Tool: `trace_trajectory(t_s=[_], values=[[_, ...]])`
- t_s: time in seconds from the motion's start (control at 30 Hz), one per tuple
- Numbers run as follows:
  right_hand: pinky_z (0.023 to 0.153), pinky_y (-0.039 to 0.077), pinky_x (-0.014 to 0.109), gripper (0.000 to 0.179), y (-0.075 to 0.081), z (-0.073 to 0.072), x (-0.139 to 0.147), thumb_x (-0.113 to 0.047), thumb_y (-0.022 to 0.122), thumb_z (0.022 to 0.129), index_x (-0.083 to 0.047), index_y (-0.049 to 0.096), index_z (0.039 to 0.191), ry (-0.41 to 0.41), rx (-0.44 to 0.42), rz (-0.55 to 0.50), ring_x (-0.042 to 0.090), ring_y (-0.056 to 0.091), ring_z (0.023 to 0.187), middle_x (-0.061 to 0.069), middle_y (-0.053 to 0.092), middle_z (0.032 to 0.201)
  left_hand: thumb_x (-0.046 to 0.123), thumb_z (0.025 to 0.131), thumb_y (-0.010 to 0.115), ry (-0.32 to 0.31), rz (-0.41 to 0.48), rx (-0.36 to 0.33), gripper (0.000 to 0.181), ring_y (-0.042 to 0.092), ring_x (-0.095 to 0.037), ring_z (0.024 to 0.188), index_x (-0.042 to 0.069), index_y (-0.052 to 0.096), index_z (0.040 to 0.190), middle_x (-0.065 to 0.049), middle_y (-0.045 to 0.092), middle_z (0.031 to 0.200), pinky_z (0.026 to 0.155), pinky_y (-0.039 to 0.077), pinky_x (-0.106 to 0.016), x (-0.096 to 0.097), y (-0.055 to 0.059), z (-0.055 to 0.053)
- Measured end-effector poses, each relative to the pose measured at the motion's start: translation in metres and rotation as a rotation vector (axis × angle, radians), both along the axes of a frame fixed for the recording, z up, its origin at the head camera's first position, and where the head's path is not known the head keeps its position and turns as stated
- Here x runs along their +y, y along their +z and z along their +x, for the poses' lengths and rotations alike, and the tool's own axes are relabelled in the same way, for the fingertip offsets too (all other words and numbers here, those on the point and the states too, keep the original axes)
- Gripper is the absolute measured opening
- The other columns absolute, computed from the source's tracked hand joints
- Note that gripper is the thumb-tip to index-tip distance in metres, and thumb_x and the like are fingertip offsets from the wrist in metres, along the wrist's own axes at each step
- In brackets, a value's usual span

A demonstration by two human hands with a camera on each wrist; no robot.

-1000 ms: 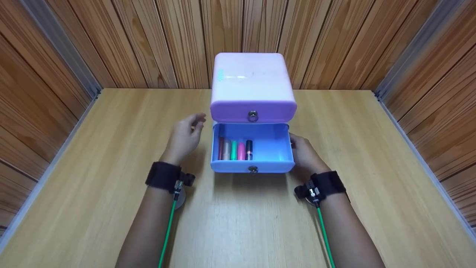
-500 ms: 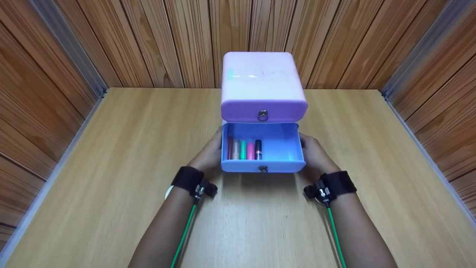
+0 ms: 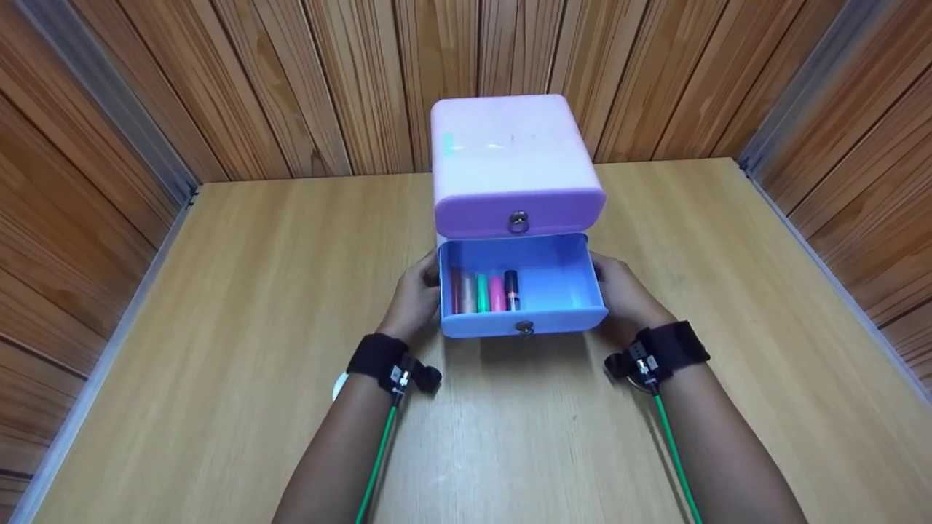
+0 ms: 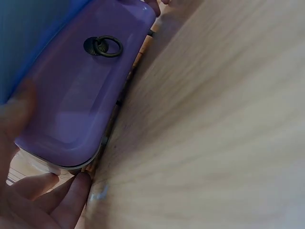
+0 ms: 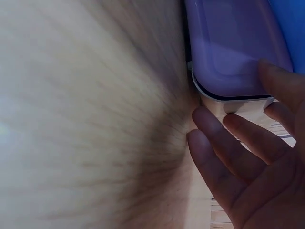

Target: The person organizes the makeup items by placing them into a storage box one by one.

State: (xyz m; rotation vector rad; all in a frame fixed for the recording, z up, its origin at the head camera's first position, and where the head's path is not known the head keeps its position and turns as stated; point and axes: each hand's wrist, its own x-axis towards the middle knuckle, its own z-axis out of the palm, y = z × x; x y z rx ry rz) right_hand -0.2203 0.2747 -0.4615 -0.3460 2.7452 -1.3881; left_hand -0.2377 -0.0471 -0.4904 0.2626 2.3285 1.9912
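Observation:
A small plastic drawer cabinet (image 3: 510, 145) with a pale pink top stands on the table. Its blue middle drawer (image 3: 561, 322) is pulled out below a closed purple top drawer (image 3: 473, 217). Several slim coloured tubes, among them a green tube (image 3: 483, 293) and a black tube (image 3: 512, 290), stand in a row at the blue drawer's left side. My left hand (image 3: 413, 298) holds the cabinet's left side, its thumb at the front of the purple bottom drawer (image 4: 76, 105). On the other side my right hand (image 3: 628, 295) does likewise, thumb on the front, fingertips along the side wall.
The cabinet stands near the back of the wooden table (image 3: 306, 255). Wood-plank walls (image 3: 349, 80) enclose the table at the back and both sides. A green cable (image 3: 378, 458) runs back from each wrist camera.
My left hand has come in from beside the cabinet to its left side and now holds it. The right hand stays on the right side. The head view has tilted slightly.

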Motion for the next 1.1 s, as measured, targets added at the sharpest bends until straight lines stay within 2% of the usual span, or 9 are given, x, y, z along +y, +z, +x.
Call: trace_trajectory(t_s=[0.1,0.17,0.3,0.43,0.57,0.67,0.8,0.93,1.1], values=[[0.091,0.044,0.041,0.025,0.009,-0.002,-0.003,-0.004,0.063,0.09,-0.003,0.064,0.116,0.021,0.048,0.044,0.023,0.058,0.101,0.011,0.067,0.108,-0.015,0.089,0.056,-0.013,0.037,0.033,0.068,0.051,-0.022,0.125,0.015,0.041,0.148,-0.012,0.054,0.137,0.1,0.042,-0.032,-0.002,0.002,-0.003],[0.089,0.046,0.041,0.026,0.01,0.006,0.003,-0.005,0.063,0.09,-0.003,0.064,0.116,0.005,0.043,0.046,0.024,0.059,0.101,0.012,0.067,0.109,-0.015,0.089,0.057,-0.039,0.031,0.023,0.068,0.053,-0.023,0.123,0.014,0.04,0.149,-0.014,0.054,0.137,0.098,0.044,-0.031,0.003,-0.002,-0.002],[0.09,0.049,0.042,0.045,0.019,0.016,0.012,-0.006,0.061,0.093,-0.006,0.054,0.137,-0.028,-0.011,-0.001,0.029,0.061,0.108,0.015,0.06,0.128,-0.014,0.09,0.055,-0.075,0.018,0.016,0.069,0.049,-0.023,0.126,0.014,0.036,0.15,-0.013,0.047,0.143,0.098,0.043,-0.029,0.01,-0.006,-0.001],[0.093,0.048,0.044,0.056,0.037,0.018,0.017,-0.017,0.058,0.098,-0.01,0.038,0.15,-0.069,-0.042,0.012,0.034,0.058,0.115,0.016,0.048,0.143,-0.014,0.09,0.055,-0.059,-0.003,0.032,0.069,0.038,-0.021,0.135,0.014,0.035,0.15,-0.009,0.037,0.151,0.104,0.036,-0.028,0.007,-0.004,-0.002],[0.095,0.046,0.045,0.06,0.054,0.027,0.023,-0.033,0.06,0.098,-0.008,0.04,0.148,-0.099,-0.039,0.081,0.032,0.056,0.118,0.015,0.049,0.142,-0.013,0.091,0.055,-0.035,-0.026,0.023,0.07,0.029,-0.019,0.14,0.015,0.032,0.151,-0.006,0.03,0.154,0.108,0.03,-0.029,-0.003,0.001,-0.002],[0.094,0.047,0.047,0.06,0.063,0.04,0.034,-0.039,0.059,0.097,-0.008,0.044,0.146,-0.1,-0.026,0.148,0.031,0.056,0.117,0.014,0.053,0.138,-0.011,0.092,0.054,-0.041,-0.038,0.018,0.071,0.026,-0.019,0.141,0.016,0.03,0.152,-0.005,0.028,0.155,0.109,0.028,-0.029,-0.007,0.003,-0.002],[0.092,0.047,0.051,0.058,0.069,0.064,0.057,-0.04,0.058,0.097,-0.008,0.047,0.144,-0.109,0.001,0.245,0.033,0.057,0.116,0.016,0.056,0.134,-0.007,0.094,0.054,-0.052,-0.057,0.016,0.07,0.026,-0.018,0.141,0.02,0.028,0.153,-0.003,0.028,0.156,0.109,0.027,-0.029,-0.007,0.004,0.0],[0.09,0.048,0.053,0.056,0.066,0.087,0.079,-0.038,0.057,0.098,-0.007,0.047,0.144,-0.124,-0.005,0.337,0.036,0.056,0.116,0.018,0.055,0.134,-0.006,0.095,0.053,-0.056,-0.047,-0.015,0.07,0.029,-0.017,0.139,0.024,0.029,0.153,-0.001,0.03,0.155,0.107,0.032,-0.03,-0.007,0.004,0.003],[0.087,0.049,0.054,0.054,0.058,0.107,0.098,-0.029,0.061,0.097,-0.009,0.047,0.145,-0.137,-0.083,0.432,0.038,0.056,0.115,0.02,0.054,0.135,-0.008,0.094,0.052,-0.073,-0.022,-0.035,0.071,0.033,-0.019,0.138,0.023,0.028,0.154,-0.004,0.033,0.154,0.106,0.034,-0.032,-0.007,0.007,0.003]])
